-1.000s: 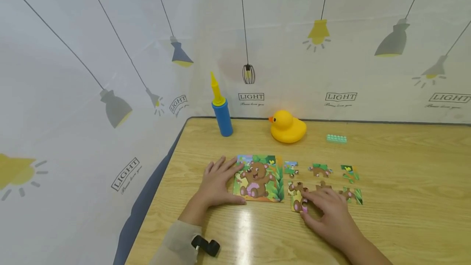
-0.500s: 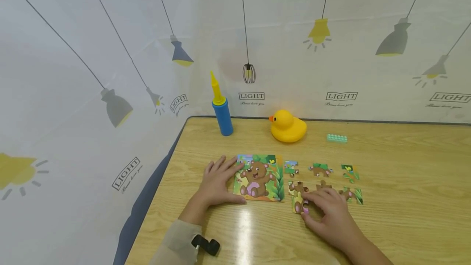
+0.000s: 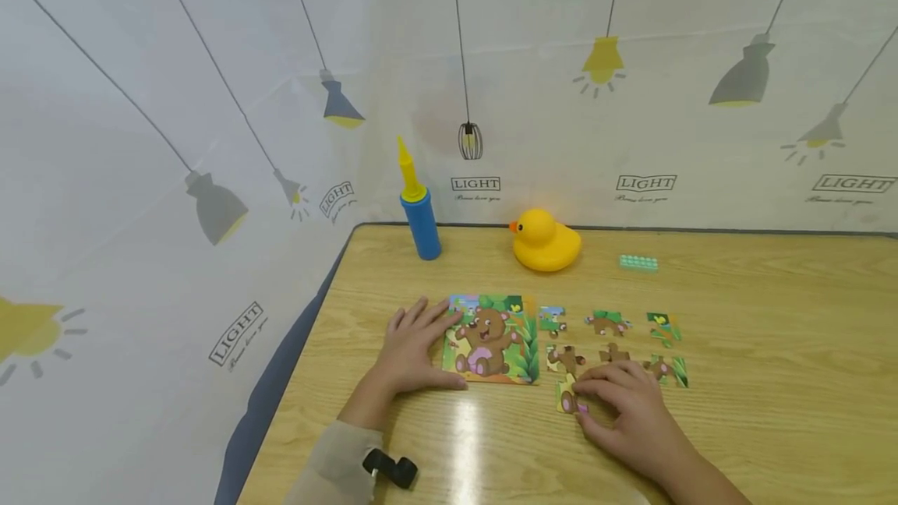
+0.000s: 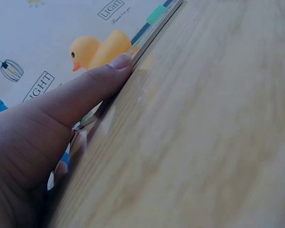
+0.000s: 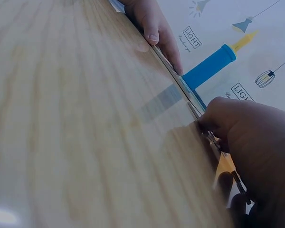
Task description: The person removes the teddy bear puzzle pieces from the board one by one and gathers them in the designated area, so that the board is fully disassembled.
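In the head view, my left hand (image 3: 414, 353) lies with spread fingers at the left side of a square bear picture board (image 3: 491, 341), fingertips on its edge and thumb along its lower left corner. To the right, my right hand (image 3: 631, 415) pinches a puzzle piece (image 3: 567, 396) with a brown bear's foot on yellow-green between thumb and fingers, low over the table. Just above it lies a puzzle piece with a bear's arm (image 3: 564, 358). In the right wrist view, the curled right fingers (image 5: 218, 116) stay right at the tabletop and mostly hide what they hold.
More puzzle pieces lie in loose rows: a blue-green one (image 3: 552, 319), a bear's-head one (image 3: 608, 323), a leafy one (image 3: 662, 327), a brown one (image 3: 614, 353). Behind stand a blue hand pump (image 3: 422, 228), a yellow rubber duck (image 3: 546, 241) and a mint-green block (image 3: 638, 263).
The puzzle piece in my right hand has shifted slightly right and toward me, leaving the bear's-arm piece more uncovered. The left hand stays on the board's edge.
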Tool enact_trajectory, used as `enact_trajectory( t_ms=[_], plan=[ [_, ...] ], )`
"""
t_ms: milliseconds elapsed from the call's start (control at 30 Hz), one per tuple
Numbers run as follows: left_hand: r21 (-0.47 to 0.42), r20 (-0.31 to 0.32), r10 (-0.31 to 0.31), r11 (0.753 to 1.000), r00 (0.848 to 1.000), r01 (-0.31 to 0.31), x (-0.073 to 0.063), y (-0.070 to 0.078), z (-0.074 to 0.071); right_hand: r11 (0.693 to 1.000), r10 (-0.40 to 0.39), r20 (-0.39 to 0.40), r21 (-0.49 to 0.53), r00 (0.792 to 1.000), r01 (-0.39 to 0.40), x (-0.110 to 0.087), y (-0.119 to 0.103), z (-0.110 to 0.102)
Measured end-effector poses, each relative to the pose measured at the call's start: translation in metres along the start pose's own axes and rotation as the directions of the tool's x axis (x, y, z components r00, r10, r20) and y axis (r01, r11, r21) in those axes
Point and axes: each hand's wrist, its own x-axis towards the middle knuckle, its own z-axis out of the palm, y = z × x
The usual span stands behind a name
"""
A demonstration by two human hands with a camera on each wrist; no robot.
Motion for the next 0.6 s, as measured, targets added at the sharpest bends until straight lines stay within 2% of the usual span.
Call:
enact_trajectory(
  t_ms=[600],
  plan=[
    [-0.018,-0.011,0.007,1.0,1.0,-0.007,0.0007,-0.0017,0.0028,0.999,-0.053,-0.015,0.009,0.998,0.053,0.0044,0.0011,0.0084]
  ],
)
